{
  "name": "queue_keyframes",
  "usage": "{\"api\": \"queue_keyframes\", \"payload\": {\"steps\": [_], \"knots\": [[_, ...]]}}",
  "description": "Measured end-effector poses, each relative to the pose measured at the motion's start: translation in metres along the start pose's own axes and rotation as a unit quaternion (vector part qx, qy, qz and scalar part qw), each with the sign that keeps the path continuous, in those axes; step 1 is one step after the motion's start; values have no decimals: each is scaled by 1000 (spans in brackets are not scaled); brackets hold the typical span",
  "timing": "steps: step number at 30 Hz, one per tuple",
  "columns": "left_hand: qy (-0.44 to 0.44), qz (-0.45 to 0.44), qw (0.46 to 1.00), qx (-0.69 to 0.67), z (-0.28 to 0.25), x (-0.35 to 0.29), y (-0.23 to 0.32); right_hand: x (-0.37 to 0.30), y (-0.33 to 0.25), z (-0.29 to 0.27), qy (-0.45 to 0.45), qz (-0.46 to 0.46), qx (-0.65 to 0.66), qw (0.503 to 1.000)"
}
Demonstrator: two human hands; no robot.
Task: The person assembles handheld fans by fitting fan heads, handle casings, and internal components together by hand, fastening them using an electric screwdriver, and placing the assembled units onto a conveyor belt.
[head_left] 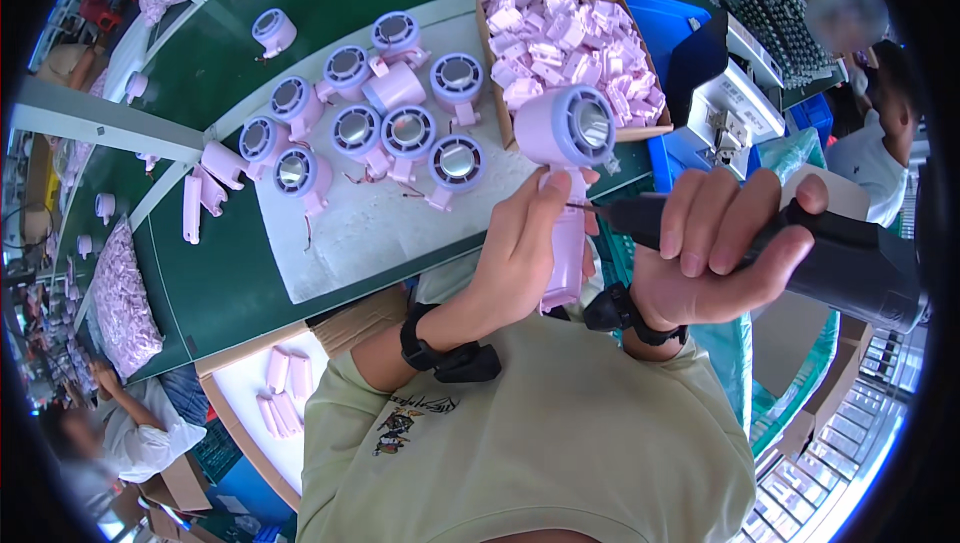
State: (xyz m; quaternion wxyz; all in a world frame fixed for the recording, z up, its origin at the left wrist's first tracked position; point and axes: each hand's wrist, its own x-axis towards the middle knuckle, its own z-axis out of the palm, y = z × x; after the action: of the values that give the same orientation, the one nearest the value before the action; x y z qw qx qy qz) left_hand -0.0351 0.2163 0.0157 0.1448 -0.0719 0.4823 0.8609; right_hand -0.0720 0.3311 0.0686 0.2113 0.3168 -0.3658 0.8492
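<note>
The lower handle of the pink handheld fan (566, 168) is largely hidden behind the left hand (522, 248), whose fingers are closed around it. The fan is held above the bench edge, its long axis near vertical, the round head uppermost and the grille facing the camera. The dark electric screwdriver (800, 248) is gripped in the closed fingers of the right hand (715, 248); its body is cut off at the dark rim, and its thin bit lies roughly horizontal, pointing left at the handle. Whether the tip touches cannot be made out. Similar fans (385, 118) are seen on the white mat (400, 228), beside a cardboard box (575, 48) of pink parts.
</note>
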Motion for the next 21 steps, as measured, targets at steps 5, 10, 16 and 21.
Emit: {"api": "queue_keyframes", "payload": {"steps": [5,10,16,21], "knots": [[-79,29,984,158,-40,15,53,25,-27,-17,90,-53,-31,994],[39,33,958,282,-124,102,154,28,-56,-88,217,24,-241,946],[168,54,928,329,-258,230,174,28,-52,-123,202,28,-509,837],[222,25,934,279,-270,237,159,26,-39,-83,220,-255,-665,667]]}}
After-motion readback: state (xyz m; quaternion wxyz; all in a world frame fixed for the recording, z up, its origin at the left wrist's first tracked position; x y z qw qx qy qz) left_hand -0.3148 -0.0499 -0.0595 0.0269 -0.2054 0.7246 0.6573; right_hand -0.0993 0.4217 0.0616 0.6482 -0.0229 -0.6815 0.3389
